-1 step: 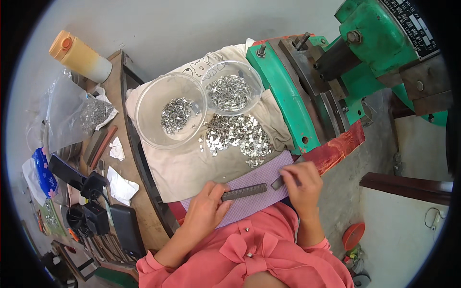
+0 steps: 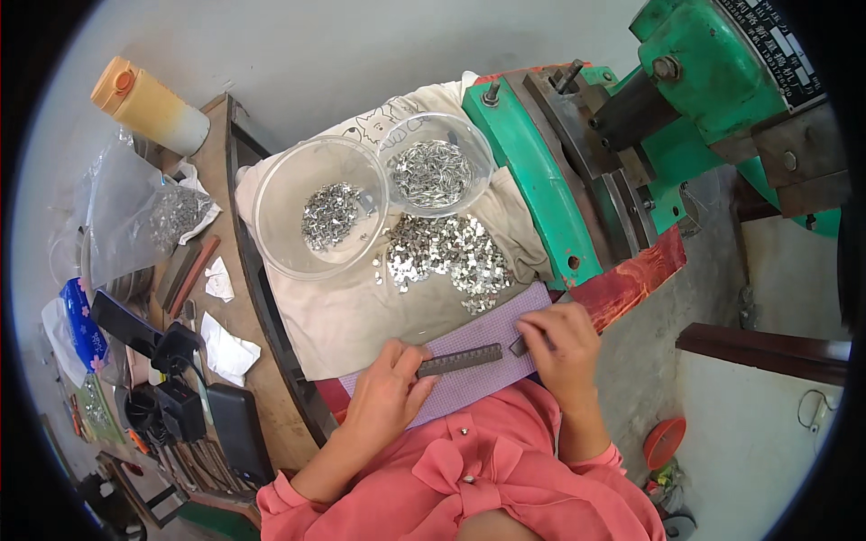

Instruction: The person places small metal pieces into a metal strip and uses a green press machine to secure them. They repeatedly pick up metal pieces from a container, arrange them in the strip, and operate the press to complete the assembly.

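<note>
Between the fingers and thumb of my left hand [image 2: 383, 388] is one end of a dark metal bar with a row of notches [image 2: 460, 360]. The bar lies low over a purple checked mat [image 2: 492, 326] by my lap. My right hand [image 2: 566, 347] is curled at the mat's right end, its fingertips drawn together; whatever they pinch is hidden. A small dark flat piece [image 2: 518, 345] shows just under these fingers. Beyond the mat lies a heap of small shiny metal pieces [image 2: 446, 257] on a beige cloth [image 2: 329, 325].
Two clear round tubs, a left one [image 2: 271, 243] and a right one [image 2: 487, 144], hold small metal parts behind the heap. A green press [image 2: 532, 180] stands at the right. On the left, a wooden table [image 2: 271, 388] carries a yellow bottle [image 2: 149, 104], plastic bags, tissues and a black case [image 2: 239, 433].
My right hand has shifted slightly to the left, with its fingertips drawn in. My left hand and the notched bar stay in place.
</note>
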The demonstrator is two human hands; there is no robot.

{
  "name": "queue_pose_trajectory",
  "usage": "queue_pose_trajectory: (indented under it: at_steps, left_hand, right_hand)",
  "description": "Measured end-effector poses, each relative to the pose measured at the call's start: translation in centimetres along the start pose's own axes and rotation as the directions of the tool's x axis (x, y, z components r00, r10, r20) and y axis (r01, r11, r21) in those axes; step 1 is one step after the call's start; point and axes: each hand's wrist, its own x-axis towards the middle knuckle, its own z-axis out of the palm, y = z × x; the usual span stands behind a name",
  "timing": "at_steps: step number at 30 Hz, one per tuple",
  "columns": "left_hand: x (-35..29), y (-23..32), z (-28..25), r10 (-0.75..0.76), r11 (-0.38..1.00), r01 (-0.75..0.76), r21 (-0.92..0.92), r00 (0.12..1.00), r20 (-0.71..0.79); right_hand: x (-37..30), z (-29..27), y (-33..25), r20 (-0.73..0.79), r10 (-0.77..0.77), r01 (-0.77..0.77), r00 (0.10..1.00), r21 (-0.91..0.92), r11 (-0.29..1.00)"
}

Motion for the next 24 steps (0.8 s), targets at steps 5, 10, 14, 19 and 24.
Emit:
queue_pose_trajectory:
  at_steps: [5,10,14,19,24]
  left_hand:
    - [-0.3,0.5,0.2,0.081,0.989,-0.075,0.126,0.996,-0.037]
    - [-0.3,0.2,-0.1,0.012,1.000,-0.012,0.000,0.997,-0.072]
    - [0.2,-0.4,-0.7,0.045,0.998,-0.037,0.054,0.987,-0.155]
    - [2.5,-0.6,-1.2,0.155,0.969,-0.117,0.218,0.974,-0.168]
    - [3.6,-0.4,-1.3,0.156,0.958,-0.124,0.260,0.982,-0.106]
  right_hand:
    - [1.9,0.9,-0.6,0.142,-0.137,0.142,0.980,-0.019,0.990]
    - [2.9,1.3,-0.3,0.203,-0.188,0.202,0.961,-0.051,0.978]
    - [3.3,1.6,-0.1,0.207,-0.230,0.246,0.951,-0.052,0.968]
    - [3.6,1.2,-0.1,0.203,-0.223,0.232,0.954,-0.023,0.972]
    - [3.3,1.2,0.2,0.191,-0.241,0.253,0.952,-0.043,0.966]
